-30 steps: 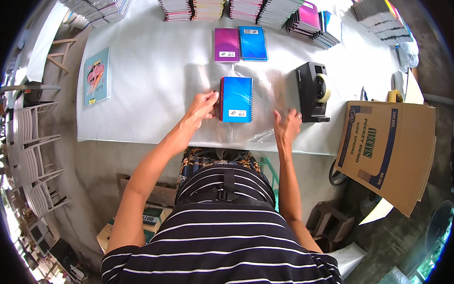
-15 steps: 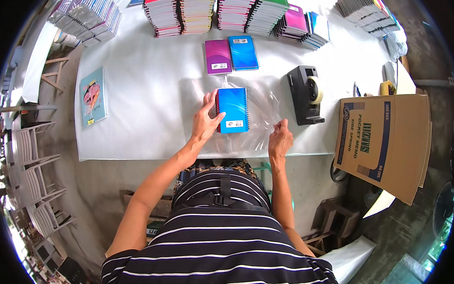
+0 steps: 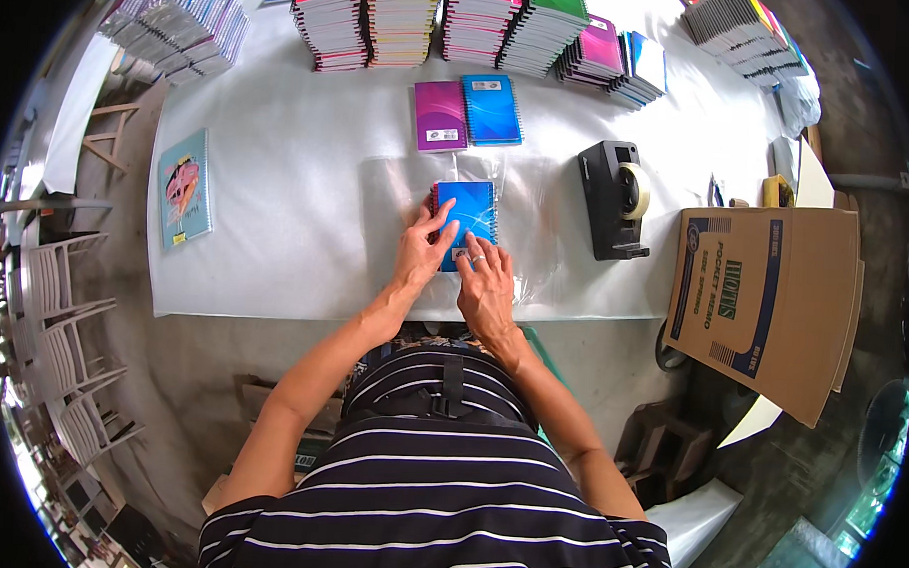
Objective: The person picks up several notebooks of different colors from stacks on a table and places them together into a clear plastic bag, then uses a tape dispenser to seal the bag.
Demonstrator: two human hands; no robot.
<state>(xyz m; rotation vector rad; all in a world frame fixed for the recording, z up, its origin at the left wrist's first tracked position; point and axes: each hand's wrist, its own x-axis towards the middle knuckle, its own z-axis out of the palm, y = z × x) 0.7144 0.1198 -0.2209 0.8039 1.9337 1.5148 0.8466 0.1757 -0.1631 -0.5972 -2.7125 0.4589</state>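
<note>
A small blue spiral notebook (image 3: 461, 201) lies on a sheet of clear plastic film (image 3: 540, 202), with a dark red edge showing along its left side. My left hand (image 3: 422, 248) grips its left side, fingers and thumb reaching onto the cover. On the lower right of the cover rest the bent, slightly parted fingers of my right hand (image 3: 486, 285), which wears a ring. Film seems to lie under those fingertips, though its edge is hard to make out. Just beyond are a purple notebook (image 3: 440, 113) and another blue notebook (image 3: 492, 110), side by side.
Tall notebook stacks (image 3: 403, 32) line the table's far side, with wrapped stacks (image 3: 178, 24) at far left. A black tape dispenser (image 3: 610, 199) stands to the right, near a cardboard box (image 3: 764, 295). A light-blue notebook (image 3: 185, 189) lies left. White chairs (image 3: 73, 321) stand beyond the table.
My right hand has moved left from the film's right side onto the blue notebook's cover. The fingers of my left hand have shifted farther onto the cover.
</note>
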